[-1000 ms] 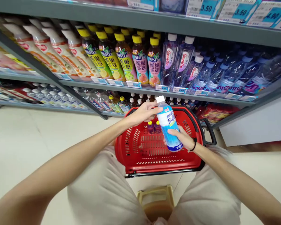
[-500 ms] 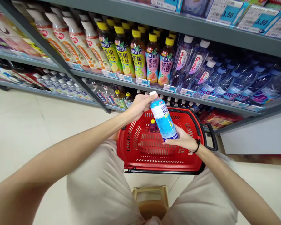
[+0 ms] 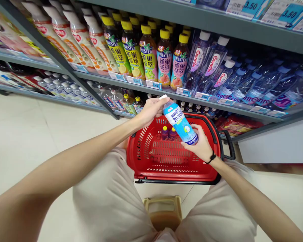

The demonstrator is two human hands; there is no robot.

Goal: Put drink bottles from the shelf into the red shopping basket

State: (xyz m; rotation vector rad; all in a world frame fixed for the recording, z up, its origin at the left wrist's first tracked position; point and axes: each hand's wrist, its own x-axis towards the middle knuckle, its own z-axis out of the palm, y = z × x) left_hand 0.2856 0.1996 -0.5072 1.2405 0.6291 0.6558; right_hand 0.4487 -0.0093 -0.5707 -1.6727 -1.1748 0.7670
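Note:
Both my hands hold a blue-and-white drink bottle (image 3: 179, 122) with a white cap, tilted with its cap up and to the left, above a red shopping basket (image 3: 141, 158). My left hand (image 3: 153, 109) grips the cap end. My right hand (image 3: 202, 144) cups the bottom end, with a black band at its wrist. Two small purple bottles (image 3: 168, 133) with yellow caps stand at the far end of the basket.
Grey shelves (image 3: 217, 28) ahead carry yellow-capped Nestea bottles (image 3: 147, 55), clear water bottles (image 3: 212, 67) and white-labelled bottles (image 3: 73, 37), with price tags along the edges. A low tan stool (image 3: 163, 211) sits between my knees on the pale tiled floor (image 3: 35, 131).
The bottle has tipped further over, its cap swinging left and its base rising to the right in my hands. My view has shifted slightly left and up along the shelves.

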